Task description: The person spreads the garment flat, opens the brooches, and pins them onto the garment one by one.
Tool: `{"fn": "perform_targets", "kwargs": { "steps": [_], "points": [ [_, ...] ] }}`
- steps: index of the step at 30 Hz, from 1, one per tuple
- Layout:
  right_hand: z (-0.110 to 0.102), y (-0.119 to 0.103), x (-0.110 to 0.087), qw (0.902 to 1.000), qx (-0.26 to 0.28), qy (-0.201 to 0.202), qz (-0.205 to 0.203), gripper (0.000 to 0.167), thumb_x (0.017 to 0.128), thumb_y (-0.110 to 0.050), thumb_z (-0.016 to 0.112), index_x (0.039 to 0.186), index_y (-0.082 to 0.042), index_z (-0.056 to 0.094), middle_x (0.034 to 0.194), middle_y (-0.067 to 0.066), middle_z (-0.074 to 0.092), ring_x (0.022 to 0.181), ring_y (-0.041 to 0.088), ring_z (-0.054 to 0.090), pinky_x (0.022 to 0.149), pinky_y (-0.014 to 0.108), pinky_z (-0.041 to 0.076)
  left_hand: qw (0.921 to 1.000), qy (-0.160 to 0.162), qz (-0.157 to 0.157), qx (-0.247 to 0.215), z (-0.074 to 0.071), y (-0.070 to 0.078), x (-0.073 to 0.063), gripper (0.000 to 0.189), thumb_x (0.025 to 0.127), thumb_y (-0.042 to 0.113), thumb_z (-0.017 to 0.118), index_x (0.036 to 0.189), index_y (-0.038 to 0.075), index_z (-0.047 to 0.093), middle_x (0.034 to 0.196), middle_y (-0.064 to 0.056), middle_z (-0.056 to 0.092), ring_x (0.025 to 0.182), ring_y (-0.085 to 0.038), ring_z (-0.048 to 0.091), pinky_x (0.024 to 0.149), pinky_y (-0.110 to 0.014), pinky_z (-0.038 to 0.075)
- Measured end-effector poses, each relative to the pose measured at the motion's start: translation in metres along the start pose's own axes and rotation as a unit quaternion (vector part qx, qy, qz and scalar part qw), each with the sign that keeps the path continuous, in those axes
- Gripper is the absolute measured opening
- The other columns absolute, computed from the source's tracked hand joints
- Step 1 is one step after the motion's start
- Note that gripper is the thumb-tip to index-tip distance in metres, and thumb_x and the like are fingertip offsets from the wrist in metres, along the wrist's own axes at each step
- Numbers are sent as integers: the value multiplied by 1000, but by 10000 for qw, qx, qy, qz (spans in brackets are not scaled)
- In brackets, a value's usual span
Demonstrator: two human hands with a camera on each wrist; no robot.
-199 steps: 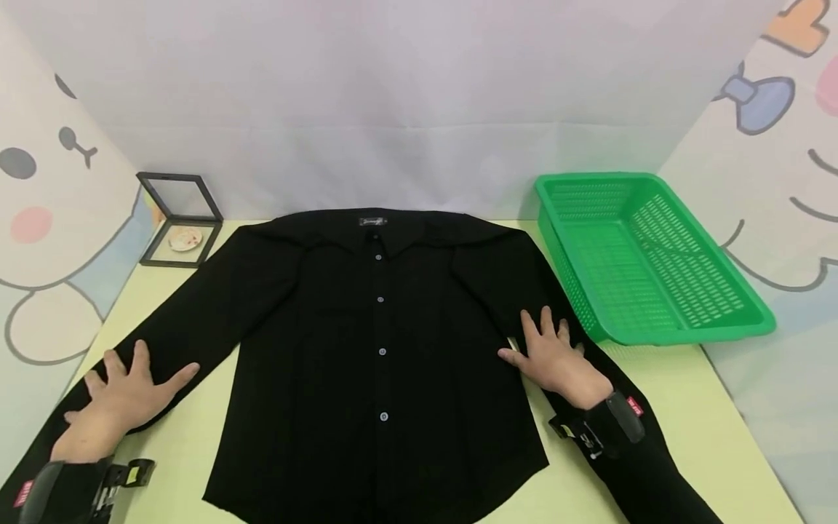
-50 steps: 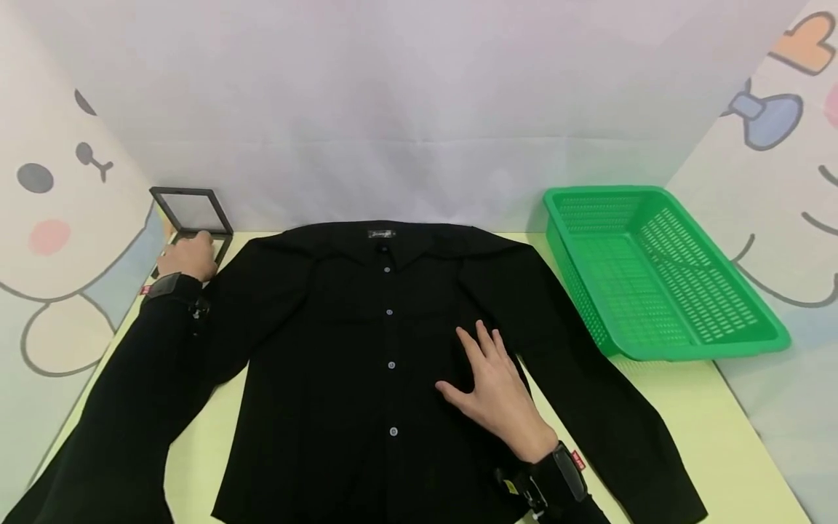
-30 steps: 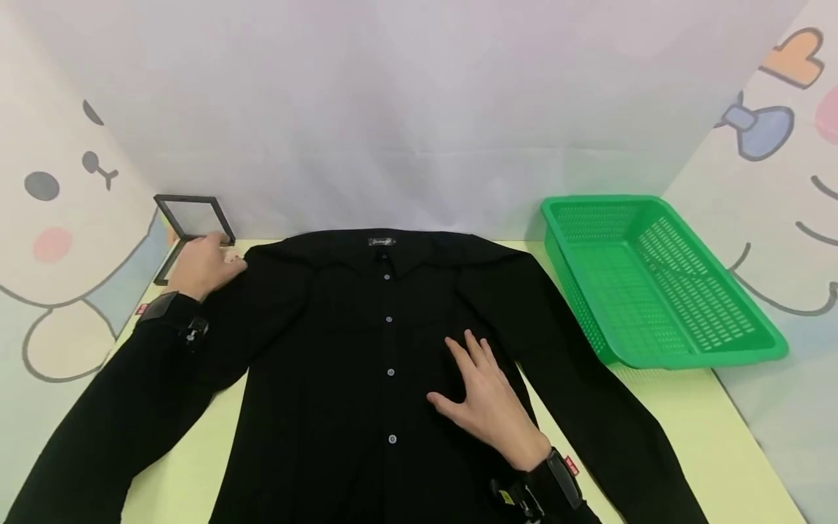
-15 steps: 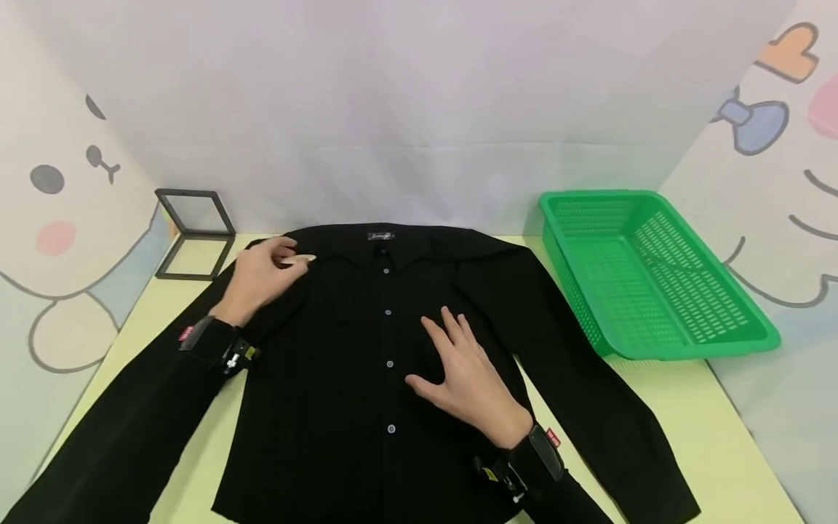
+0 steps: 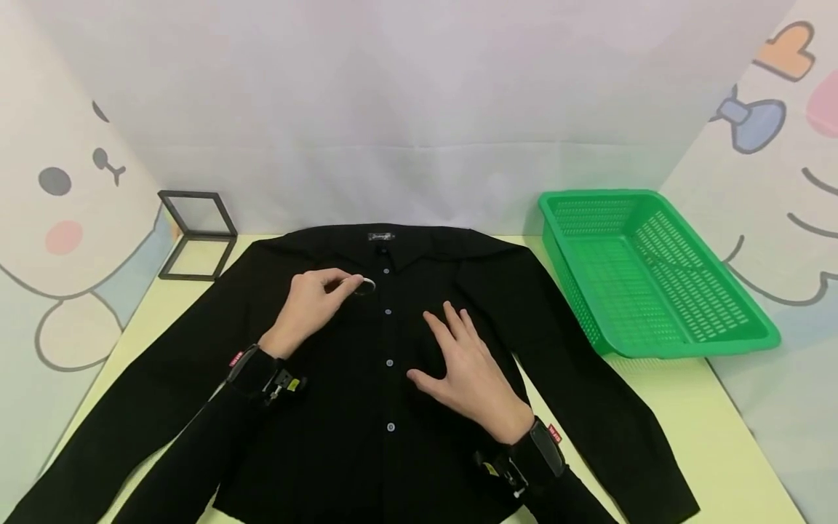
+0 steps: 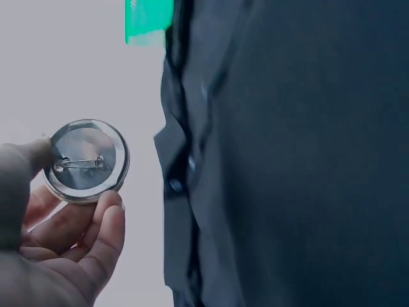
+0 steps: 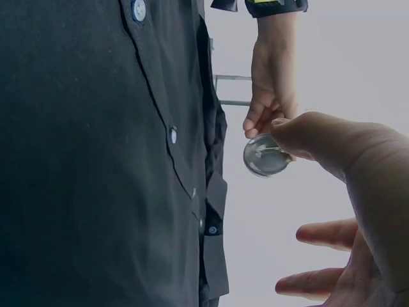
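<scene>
A round pin-back button badge [image 6: 82, 141] is pinched between the thumb and fingers of my left hand [image 5: 308, 306]. Its silvery back with a clasp pin faces the left wrist camera; in the head view the badge [image 5: 366, 286] appears edge-on above the shirt's upper front. The black button-up shirt [image 5: 340, 407] lies face up, sleeves spread. My right hand [image 5: 471, 371] hovers over the shirt's right half, fingers spread and holding nothing. In the right wrist view my right thumb [image 7: 313, 131] overlaps the badge's edge.
An open black display frame [image 5: 196, 236] stands at the back left, its lid raised. A green perforated basket [image 5: 655, 269] sits at the back right, beside the shirt's sleeve. The pale yellow table [image 5: 740, 466] meets a white backdrop [image 5: 419, 109] behind.
My left hand reached into the black frame, took the badge out, and carried it right to over the shirt's chest. My right hand left the sleeve and moved left over the shirt's front.
</scene>
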State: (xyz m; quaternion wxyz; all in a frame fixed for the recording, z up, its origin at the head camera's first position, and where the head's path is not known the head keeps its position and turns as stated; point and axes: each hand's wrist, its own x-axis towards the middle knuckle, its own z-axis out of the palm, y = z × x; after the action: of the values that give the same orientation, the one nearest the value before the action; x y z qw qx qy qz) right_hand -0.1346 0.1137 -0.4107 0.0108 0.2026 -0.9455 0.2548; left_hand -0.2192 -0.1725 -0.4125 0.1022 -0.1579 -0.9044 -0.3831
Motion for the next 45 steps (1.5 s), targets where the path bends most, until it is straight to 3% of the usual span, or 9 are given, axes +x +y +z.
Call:
{"fn": "perform_targets", "kwargs": {
  "steps": [4, 9, 16, 27, 32, 35, 39, 41, 45],
  "points": [
    [-4, 0, 2, 10000, -17, -17, 56, 86, 88, -49, 80, 157, -14, 43, 167, 23, 28, 153, 49, 26, 118, 65, 34, 9993, 252, 272, -75, 5, 16, -2, 24, 104, 31, 63, 103, 13, 79, 78, -2, 67, 61, -13, 52, 62, -30, 43],
    [-9, 1, 4, 9999, -26, 87, 52, 87, 88, -49, 80, 157, -13, 42, 167, 23, 29, 153, 49, 26, 118, 65, 34, 9973, 429, 468, -372, 11, 35, -7, 14, 100, 19, 70, 99, 8, 78, 82, -4, 69, 66, -11, 63, 61, -26, 50],
    [-16, 4, 11, 9993, 9, 372, -84, 87, 86, -45, 83, 156, -10, 44, 164, 26, 33, 150, 52, 32, 116, 65, 37, 9931, 236, 260, -1121, 17, 58, -14, 16, 101, 15, 68, 113, 5, 73, 93, -7, 74, 70, -12, 72, 65, -24, 59],
    [-25, 4, 24, 9973, 568, 395, -254, 82, 91, -39, 79, 157, -9, 41, 160, 19, 43, 145, 39, 45, 112, 56, 46, 9862, -114, 101, -1649, 29, 76, -23, 18, 102, 16, 66, 114, 4, 72, 95, -9, 75, 70, -11, 72, 66, -25, 61],
    [-27, 3, 30, 9905, 1115, 499, -636, 65, 96, -27, 76, 150, -3, 49, 142, 16, 62, 130, 31, 61, 103, 50, 53, 9864, -276, 154, -1612, 34, 81, -24, 19, 103, 18, 65, 115, 7, 74, 93, -6, 74, 69, -9, 69, 65, -26, 59],
    [-27, 2, 32, 9848, 1458, 480, -807, 46, 98, -17, 71, 140, -3, 58, 118, 11, 72, 106, 25, 71, 90, 45, 59, 9878, -287, 206, -1514, 37, 85, -23, 19, 103, 18, 65, 116, 8, 74, 92, -5, 73, 68, -9, 67, 64, -26, 58],
    [-28, 2, 32, 9779, 1887, 458, -772, 24, 100, -8, 65, 125, -6, 66, 98, 5, 74, 80, 14, 70, 72, 31, 59, 9888, -287, 176, -1451, 38, 91, -24, 20, 102, 17, 67, 118, 9, 73, 93, -3, 71, 70, -9, 66, 64, -25, 56],
    [-29, 2, 31, 9738, 2136, 425, -661, 17, 101, -6, 64, 118, -6, 67, 96, 4, 75, 76, 11, 69, 66, 26, 56, 9886, -267, 125, -1477, 39, 93, -24, 21, 99, 17, 70, 119, 10, 73, 95, -3, 70, 72, -9, 66, 64, -25, 56],
    [-33, 5, 31, 9615, 2705, 290, -387, 8, 102, -6, 64, 109, -6, 66, 100, 6, 76, 82, 17, 71, 71, 28, 58, 9847, -168, 147, -1726, 43, 97, -24, 25, 95, 14, 75, 120, 9, 72, 97, -4, 70, 74, -10, 66, 65, -23, 56]
  ]
}}
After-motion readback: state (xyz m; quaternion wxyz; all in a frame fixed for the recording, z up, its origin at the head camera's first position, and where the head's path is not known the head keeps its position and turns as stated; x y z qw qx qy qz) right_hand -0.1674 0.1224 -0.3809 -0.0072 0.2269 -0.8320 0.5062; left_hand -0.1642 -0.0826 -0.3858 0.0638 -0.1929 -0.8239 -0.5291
